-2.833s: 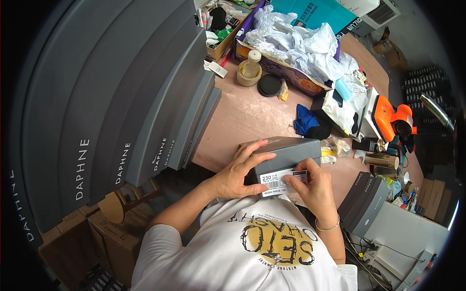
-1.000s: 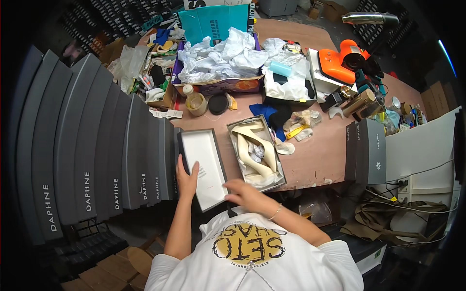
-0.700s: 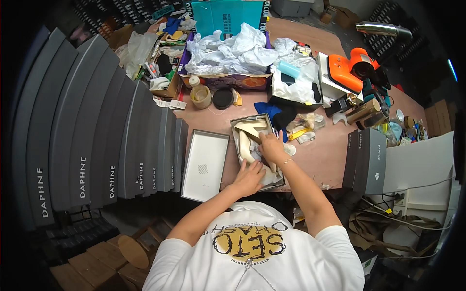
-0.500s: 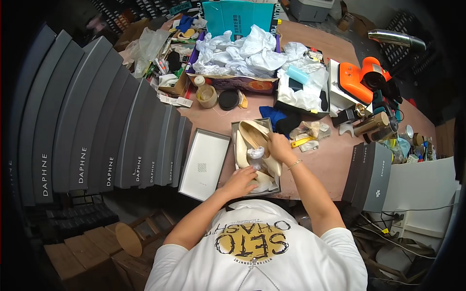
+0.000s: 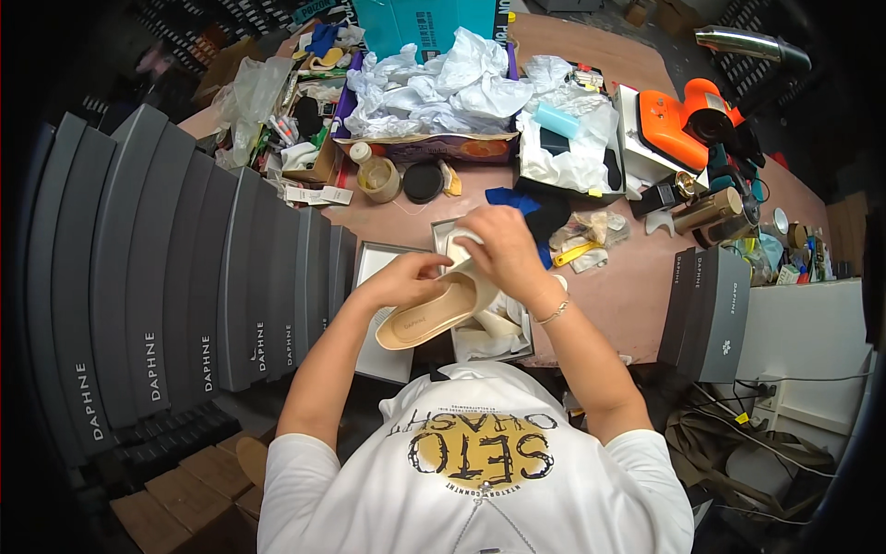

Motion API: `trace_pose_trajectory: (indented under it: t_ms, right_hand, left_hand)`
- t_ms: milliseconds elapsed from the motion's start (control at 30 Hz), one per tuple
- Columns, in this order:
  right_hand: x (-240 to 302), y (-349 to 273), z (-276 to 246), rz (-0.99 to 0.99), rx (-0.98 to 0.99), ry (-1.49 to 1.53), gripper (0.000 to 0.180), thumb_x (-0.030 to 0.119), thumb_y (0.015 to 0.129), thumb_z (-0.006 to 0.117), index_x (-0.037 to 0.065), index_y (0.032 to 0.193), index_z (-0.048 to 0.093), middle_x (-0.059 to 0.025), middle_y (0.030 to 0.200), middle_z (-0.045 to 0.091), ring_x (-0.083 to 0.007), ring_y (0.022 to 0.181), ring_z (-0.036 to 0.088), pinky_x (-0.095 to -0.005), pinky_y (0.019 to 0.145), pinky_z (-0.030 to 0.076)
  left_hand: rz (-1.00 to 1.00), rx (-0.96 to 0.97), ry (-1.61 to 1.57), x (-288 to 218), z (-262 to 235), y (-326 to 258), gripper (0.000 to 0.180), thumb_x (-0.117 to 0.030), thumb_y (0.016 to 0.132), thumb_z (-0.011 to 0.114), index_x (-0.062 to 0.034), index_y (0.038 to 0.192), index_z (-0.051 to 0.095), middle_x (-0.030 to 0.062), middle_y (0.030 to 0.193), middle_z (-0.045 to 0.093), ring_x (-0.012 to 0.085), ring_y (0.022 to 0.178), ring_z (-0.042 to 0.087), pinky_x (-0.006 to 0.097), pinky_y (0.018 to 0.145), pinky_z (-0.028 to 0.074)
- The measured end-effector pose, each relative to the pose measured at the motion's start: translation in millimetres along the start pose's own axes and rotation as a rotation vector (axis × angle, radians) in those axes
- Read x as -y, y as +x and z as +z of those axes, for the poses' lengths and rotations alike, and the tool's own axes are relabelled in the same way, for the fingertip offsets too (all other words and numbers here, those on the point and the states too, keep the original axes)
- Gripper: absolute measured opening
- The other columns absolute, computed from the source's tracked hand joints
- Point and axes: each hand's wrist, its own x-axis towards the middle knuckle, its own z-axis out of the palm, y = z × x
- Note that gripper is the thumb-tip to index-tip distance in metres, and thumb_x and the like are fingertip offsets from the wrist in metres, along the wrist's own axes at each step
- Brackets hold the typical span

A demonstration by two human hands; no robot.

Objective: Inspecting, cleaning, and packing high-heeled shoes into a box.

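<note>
A cream slip-on shoe (image 5: 426, 319) is lifted over the grey shoebox (image 5: 530, 343), tilted with its bare tan insole showing. My right hand (image 5: 506, 257) is closed round its front part. My left hand (image 5: 408, 281) pinches at the edge of the shoe's upper beside the right fingers; its exact grip is partly hidden. Below, the other cream shoe (image 5: 499, 323) lies in the box among white tissue paper. Left of the box, partly under my left arm, is the box lid (image 5: 380, 261), its white inside facing up.
Grey shoeboxes (image 5: 185, 268) stand in a long row at left, with more (image 5: 715, 314) at right. Behind are a purple box of crumpled paper (image 5: 434, 92), a glue jar (image 5: 378, 180), a black round lid (image 5: 424, 183), a yellow-handled tool (image 5: 578, 254) and an orange device (image 5: 663, 120).
One shoe has come up out of the box and turned, its heel end now toward the lower left. Both hands have risen with it, and the left has moved from the box to the shoe.
</note>
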Motion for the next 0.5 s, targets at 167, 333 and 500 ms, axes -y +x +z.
trace_pose_trajectory:
  t_ms: [167, 333, 500]
  right_hand:
    - [-28, -109, 50, 0.433, 0.261, 0.074, 0.040, 0.023, 0.078, 0.073, -0.003, 0.105, 0.060, -0.0228, 0.097, 0.063, -0.0372, 0.092, 0.063, -0.0427, 0.078, 0.051]
    - [-16, -128, 90, 0.499, 0.301, -0.054, 0.025, 0.017, 0.074, 0.071, -0.001, 0.085, 0.058, -0.0192, 0.087, 0.060, -0.0359, 0.085, 0.061, -0.0443, 0.074, 0.049]
    - [32, -93, 52, 0.318, 0.085, 0.009, 0.019, 0.013, 0.077, 0.068, -0.001, 0.086, 0.059, -0.0163, 0.086, 0.056, -0.0337, 0.086, 0.056, -0.0424, 0.076, 0.047]
  left_hand:
    - [-0.154, -0.385, -0.463, 109, 9, -50, 0.040, -0.008, 0.087, 0.059, 0.0007, 0.126, 0.056, 0.0075, 0.102, 0.067, 0.0140, 0.093, 0.062, 0.027, 0.082, 0.049]
    - [-0.039, -0.965, 0.449, 123, 30, -44, 0.049, -0.011, 0.085, 0.064, 0.0026, 0.130, 0.050, 0.0230, 0.124, 0.056, 0.0328, 0.110, 0.058, 0.040, 0.093, 0.046]
    - [0.046, -0.416, -0.804, 20, 100, -22, 0.071, -0.030, 0.094, 0.059, -0.0021, 0.147, 0.021, 0.0122, 0.137, 0.043, 0.0209, 0.116, 0.051, 0.034, 0.097, 0.042]
